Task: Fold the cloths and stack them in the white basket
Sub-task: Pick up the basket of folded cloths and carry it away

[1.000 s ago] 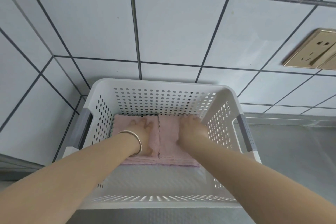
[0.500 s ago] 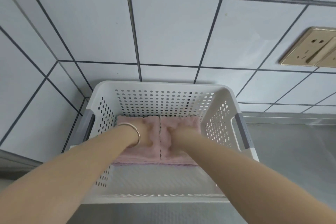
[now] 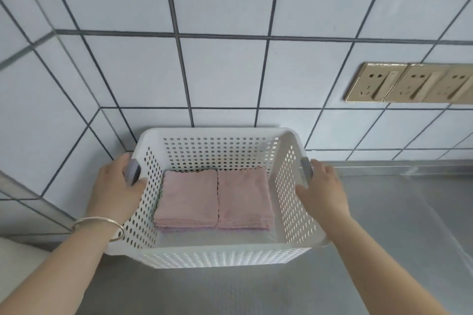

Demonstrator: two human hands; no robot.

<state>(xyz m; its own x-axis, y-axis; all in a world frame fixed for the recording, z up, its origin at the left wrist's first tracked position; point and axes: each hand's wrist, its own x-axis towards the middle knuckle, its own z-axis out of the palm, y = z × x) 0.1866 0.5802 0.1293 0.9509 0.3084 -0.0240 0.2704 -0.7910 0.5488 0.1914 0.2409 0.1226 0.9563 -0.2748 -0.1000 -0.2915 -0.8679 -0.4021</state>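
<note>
The white perforated basket (image 3: 217, 258) stands on the steel counter against the tiled wall. Inside it lie two stacks of folded pink cloths side by side, the left stack (image 3: 188, 199) and the right stack (image 3: 244, 197). My left hand (image 3: 115, 186) grips the basket's left grey handle (image 3: 133, 172), thumb over the rim. My right hand (image 3: 323, 192) holds the right side at the other grey handle (image 3: 306, 167), thumb on the inner wall and fingers outside. A silver bangle sits on my left wrist.
The steel counter (image 3: 396, 225) stretches to the right and in front of the basket. Tiled walls meet in a corner behind and left of the basket. Gold wall sockets (image 3: 409, 83) sit on the wall at upper right.
Both hands have come out of the basket, off the pink cloths, and now hold its two sides at the handles. The view has pulled back and up.
</note>
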